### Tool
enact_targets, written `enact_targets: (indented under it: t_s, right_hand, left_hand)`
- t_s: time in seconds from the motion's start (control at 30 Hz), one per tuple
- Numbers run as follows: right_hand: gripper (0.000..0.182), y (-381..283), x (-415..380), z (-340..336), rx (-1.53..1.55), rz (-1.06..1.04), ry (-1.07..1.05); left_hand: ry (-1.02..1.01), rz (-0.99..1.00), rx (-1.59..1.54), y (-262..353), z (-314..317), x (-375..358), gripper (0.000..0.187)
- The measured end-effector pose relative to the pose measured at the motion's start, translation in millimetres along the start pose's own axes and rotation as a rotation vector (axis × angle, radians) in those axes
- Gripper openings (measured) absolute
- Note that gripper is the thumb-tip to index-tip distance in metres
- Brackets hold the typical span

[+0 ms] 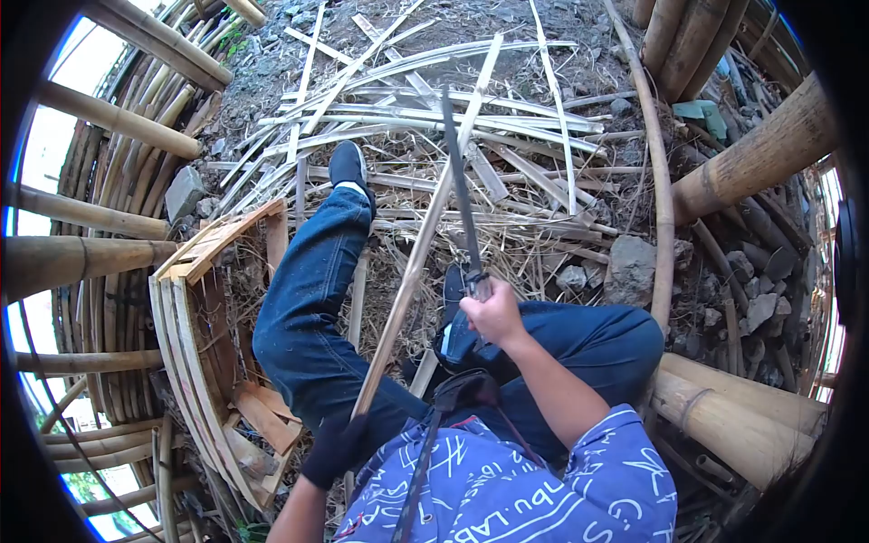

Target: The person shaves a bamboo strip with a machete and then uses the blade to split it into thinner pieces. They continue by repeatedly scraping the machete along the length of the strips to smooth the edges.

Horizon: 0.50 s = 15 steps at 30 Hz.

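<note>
My left hand [333,450], in a black glove, is closed round the lower end of a long bamboo strip [418,249]. The strip slants up and to the right between my legs, over other strips on the ground. My bare right hand [491,310] grips the handle of a long, dark, narrow blade [458,181]. The blade points away from me, just right of the strip; it seems to cross near it at the top, but I cannot tell if they touch.
Split bamboo strips [380,118] litter the ground ahead. A curved bamboo frame [195,380] stands at the left. Rocks [631,271] and thick bamboo poles [742,416] lie at the right. More poles [118,118] jut in from the left.
</note>
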State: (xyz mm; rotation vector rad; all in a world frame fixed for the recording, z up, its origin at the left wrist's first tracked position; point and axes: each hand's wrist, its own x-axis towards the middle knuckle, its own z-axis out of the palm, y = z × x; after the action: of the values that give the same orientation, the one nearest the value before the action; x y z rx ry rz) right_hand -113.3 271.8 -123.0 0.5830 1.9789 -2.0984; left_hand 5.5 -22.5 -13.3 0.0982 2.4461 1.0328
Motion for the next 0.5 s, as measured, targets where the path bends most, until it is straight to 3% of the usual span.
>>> enact_targets:
  t_s: [0.07, 0.13, 0.17, 0.23, 0.5]
  right_hand:
    - [0.016, 2, 3, -4, 0.036, -0.033, 0.023]
    - [0.014, -6, 2, -5, 0.103, -0.082, 0.07]
    - [0.014, -7, 3, -5, 0.117, -0.087, 0.074]
    - [0.014, -7, 4, -9, 0.182, -0.114, 0.104]
    - [0.013, -6, 4, -9, 0.148, -0.065, 0.105]
  left_hand:
    - [0.031, -0.109, 0.056, -19, -4, -36, 0.03]
    - [0.086, -0.36, -0.109, -39, -9, -64, 0.03]
    - [0.155, -0.43, 0.02, -32, -11, -76, 0.033]
    - [-0.009, -0.531, 0.243, -84, -6, -121, 0.035]
    - [0.021, -0.713, 0.228, -106, 42, -160, 0.035]
